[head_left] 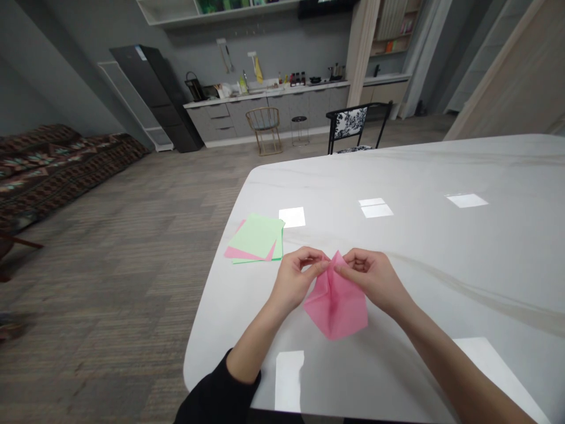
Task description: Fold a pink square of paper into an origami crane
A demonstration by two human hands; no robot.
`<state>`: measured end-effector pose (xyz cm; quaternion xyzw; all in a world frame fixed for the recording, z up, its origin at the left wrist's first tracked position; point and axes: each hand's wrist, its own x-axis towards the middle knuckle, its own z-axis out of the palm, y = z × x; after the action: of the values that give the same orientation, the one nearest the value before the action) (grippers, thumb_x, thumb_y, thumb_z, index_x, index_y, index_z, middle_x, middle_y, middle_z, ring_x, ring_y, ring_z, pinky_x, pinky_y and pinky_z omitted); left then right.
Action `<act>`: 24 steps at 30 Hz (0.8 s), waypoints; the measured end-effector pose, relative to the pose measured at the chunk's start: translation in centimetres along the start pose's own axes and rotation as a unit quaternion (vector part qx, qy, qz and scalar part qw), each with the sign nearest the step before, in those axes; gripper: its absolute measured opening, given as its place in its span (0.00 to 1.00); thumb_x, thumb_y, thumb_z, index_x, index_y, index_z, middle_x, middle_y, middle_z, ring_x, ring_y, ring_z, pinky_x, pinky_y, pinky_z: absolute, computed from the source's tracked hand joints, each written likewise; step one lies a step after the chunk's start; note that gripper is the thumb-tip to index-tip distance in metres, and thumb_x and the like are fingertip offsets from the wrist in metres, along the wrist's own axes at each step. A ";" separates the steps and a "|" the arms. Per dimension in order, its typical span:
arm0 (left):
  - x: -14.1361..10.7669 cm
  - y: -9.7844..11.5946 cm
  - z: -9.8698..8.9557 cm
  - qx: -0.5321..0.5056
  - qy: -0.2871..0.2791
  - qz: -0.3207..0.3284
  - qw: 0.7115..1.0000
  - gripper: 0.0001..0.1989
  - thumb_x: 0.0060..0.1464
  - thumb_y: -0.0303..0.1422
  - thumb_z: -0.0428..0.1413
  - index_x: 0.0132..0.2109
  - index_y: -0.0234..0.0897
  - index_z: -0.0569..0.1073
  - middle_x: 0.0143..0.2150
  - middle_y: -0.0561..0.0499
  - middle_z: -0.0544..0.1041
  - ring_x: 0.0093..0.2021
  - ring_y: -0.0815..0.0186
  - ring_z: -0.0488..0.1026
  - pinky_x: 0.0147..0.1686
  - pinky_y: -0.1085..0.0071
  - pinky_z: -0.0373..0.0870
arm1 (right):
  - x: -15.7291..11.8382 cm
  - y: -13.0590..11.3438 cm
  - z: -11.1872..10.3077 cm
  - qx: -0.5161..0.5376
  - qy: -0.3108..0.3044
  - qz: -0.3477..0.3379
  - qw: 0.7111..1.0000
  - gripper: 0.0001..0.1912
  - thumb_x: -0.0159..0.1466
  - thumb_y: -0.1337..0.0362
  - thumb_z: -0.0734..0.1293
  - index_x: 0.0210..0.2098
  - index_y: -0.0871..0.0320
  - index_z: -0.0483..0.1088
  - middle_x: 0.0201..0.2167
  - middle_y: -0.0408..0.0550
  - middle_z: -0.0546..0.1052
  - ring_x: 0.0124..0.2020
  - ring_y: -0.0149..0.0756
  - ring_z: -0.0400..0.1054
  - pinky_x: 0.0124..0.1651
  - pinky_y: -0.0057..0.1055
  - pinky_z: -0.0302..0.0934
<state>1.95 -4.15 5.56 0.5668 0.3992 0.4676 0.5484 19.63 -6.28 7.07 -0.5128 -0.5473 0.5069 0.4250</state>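
A sheet of pink paper (342, 309), creased and partly folded, is held up between my two hands over the table. My left hand (298, 274) pinches its upper left part between thumb and fingers. On the other side, my right hand (375, 274) pinches the upper right part the same way. A pointed tip of the paper rises between the two thumbs, and a deep crease runs down its middle. The lower part of the sheet spreads out below my fingers. The other fingers of both hands are curled and partly hidden.
A loose stack of green and pink paper sheets (256, 235) lies near the left edge of the white table (424, 235). Beyond the far edge stands a black chair with a patterned back (350, 123). Farther off are a gold chair (265, 126) and a kitchen counter.
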 end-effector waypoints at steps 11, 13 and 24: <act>0.3 -0.2 -0.2 -0.078 -0.021 -0.026 0.996 0.08 0.48 0.32 0.63 0.31 0.32 0.74 0.29 0.52 0.72 0.31 0.71 0.67 0.33 0.74 0.64 | -0.6 -0.8 0.1 -0.012 -0.008 0.012 1.000 0.12 0.58 0.58 0.69 0.23 0.58 0.69 0.20 0.41 0.68 0.23 0.30 0.58 0.25 0.27 0.50; 0.3 -0.3 -0.2 -0.084 -0.027 -0.025 0.996 0.08 0.48 0.33 0.64 0.31 0.32 0.74 0.29 0.52 0.72 0.31 0.71 0.67 0.33 0.74 0.64 | -0.7 -0.8 0.1 -0.012 -0.011 0.013 1.000 0.12 0.59 0.57 0.69 0.23 0.58 0.69 0.21 0.41 0.69 0.23 0.30 0.59 0.25 0.27 0.50; 0.0 -0.4 -0.3 -0.116 -0.043 -0.034 0.992 0.09 0.46 0.34 0.65 0.29 0.32 0.76 0.29 0.50 0.73 0.29 0.70 0.67 0.33 0.72 0.66 | -0.7 -0.9 0.1 -0.019 -0.014 0.015 1.000 0.15 0.57 0.53 0.70 0.22 0.57 0.69 0.20 0.42 0.69 0.22 0.31 0.59 0.24 0.28 0.50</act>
<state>1.69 -4.01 5.15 0.5051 0.3377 0.4671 0.6424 19.53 -6.92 7.96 -0.5217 -0.5549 0.5103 0.3994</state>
